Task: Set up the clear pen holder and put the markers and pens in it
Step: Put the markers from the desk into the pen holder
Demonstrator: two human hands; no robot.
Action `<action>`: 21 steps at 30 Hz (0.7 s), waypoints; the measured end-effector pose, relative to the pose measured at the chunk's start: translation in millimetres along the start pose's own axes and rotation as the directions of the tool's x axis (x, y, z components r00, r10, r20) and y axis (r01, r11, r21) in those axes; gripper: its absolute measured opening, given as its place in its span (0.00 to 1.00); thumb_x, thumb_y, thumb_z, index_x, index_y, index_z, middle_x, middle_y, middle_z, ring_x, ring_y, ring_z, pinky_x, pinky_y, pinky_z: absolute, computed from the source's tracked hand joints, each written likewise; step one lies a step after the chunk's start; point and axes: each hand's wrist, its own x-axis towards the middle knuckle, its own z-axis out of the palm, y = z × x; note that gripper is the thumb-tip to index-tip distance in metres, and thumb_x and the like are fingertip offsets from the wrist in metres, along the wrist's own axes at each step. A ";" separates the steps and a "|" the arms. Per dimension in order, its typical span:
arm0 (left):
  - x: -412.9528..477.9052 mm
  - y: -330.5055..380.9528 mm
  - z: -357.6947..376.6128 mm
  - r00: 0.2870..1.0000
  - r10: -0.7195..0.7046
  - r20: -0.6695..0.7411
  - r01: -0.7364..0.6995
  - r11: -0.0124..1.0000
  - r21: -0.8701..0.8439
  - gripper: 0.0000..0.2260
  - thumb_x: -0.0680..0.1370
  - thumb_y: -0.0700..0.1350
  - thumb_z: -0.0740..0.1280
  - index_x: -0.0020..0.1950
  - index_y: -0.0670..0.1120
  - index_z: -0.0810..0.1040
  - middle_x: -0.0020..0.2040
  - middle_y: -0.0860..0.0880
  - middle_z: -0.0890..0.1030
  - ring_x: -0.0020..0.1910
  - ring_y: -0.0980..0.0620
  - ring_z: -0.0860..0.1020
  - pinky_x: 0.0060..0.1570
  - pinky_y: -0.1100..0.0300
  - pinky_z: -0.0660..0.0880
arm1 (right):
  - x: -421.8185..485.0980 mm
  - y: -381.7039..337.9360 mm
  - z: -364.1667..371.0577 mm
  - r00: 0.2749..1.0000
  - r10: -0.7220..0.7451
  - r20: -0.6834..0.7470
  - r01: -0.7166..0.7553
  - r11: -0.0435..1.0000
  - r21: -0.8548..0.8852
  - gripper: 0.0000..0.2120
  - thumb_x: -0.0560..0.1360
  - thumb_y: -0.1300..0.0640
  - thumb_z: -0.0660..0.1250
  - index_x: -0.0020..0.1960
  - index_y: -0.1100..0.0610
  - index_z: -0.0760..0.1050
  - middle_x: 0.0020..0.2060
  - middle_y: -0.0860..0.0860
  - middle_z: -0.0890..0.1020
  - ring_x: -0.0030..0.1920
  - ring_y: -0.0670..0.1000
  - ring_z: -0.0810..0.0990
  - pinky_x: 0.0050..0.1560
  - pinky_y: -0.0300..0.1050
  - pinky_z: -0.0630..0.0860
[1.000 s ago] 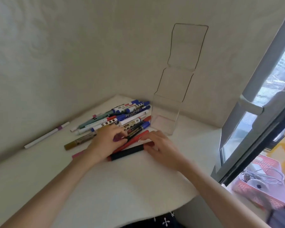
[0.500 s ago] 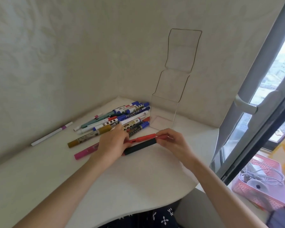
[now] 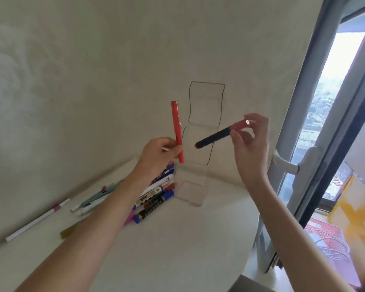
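The clear pen holder [image 3: 191, 191] stands upright in the desk's back corner, its tall stepped back leaning on the wall. My left hand [image 3: 158, 155] is raised in front of it and grips a red pen [image 3: 176, 129] near its lower end, held almost vertical. My right hand [image 3: 251, 142] is up at the same height and pinches the red cap end of a black marker [image 3: 214, 137], which points down-left toward the holder. A pile of markers and pens [image 3: 154, 199] lies on the desk left of the holder, partly hidden by my left forearm.
A white pen with a pink band [image 3: 38, 220] lies apart at the left on the white desk [image 3: 177, 249]. A window frame with a handle [image 3: 291, 165] borders the right side. A pink basket with cables [image 3: 325, 245] sits below the desk's right edge.
Both hands have lifted off the desk. The left hand picked up the red pen, the right hand the black marker, and both now hang in front of the holder. The camera tilted upward.
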 end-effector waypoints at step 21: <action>30.3 -25.0 8.9 0.900 -0.136 0.414 -0.043 0.918 0.395 0.10 0.77 0.47 0.61 0.47 0.43 0.80 0.46 0.46 0.82 0.49 0.49 0.79 0.57 0.50 0.74 | -27.9 41.8 25.7 0.884 0.005 0.468 0.221 0.876 -0.428 0.10 0.72 0.64 0.68 0.53 0.57 0.79 0.43 0.51 0.81 0.41 0.48 0.78 0.45 0.33 0.74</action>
